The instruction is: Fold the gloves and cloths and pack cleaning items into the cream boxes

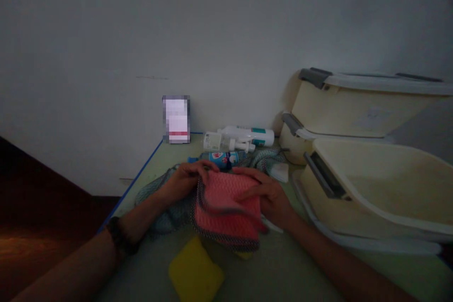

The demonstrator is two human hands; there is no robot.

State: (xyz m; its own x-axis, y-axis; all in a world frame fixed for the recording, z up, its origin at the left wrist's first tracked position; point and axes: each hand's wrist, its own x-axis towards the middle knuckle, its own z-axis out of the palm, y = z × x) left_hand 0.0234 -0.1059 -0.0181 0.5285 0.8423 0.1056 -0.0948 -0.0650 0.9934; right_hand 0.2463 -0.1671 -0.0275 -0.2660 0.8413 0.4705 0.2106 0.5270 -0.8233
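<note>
Watching from my end, I have the pink cloth [222, 189] just left of the plastic bin [354, 222], slanting above the table [283, 271], with a dark-trimmed edge curling across its face. My left hand [191, 177] is clamped on its far corner, the one away from the bin; my right hand [274, 196], on the bin side, has the cloth between the thumb on its face and fingers at the far edge, as best I can judge. To handle this layer well, I would pinch only near the trim, keep light, even tension between both hands, and smooth that curled edge flat, since soft fabric likely bunches when gripped mid-face. I'd also mind the clutter: the yellow sponge [196, 271] lies left of the bin and nearer me, while the blue-labelled bottle [221, 159] lies left and farther off, close beyond my fingers.
</note>
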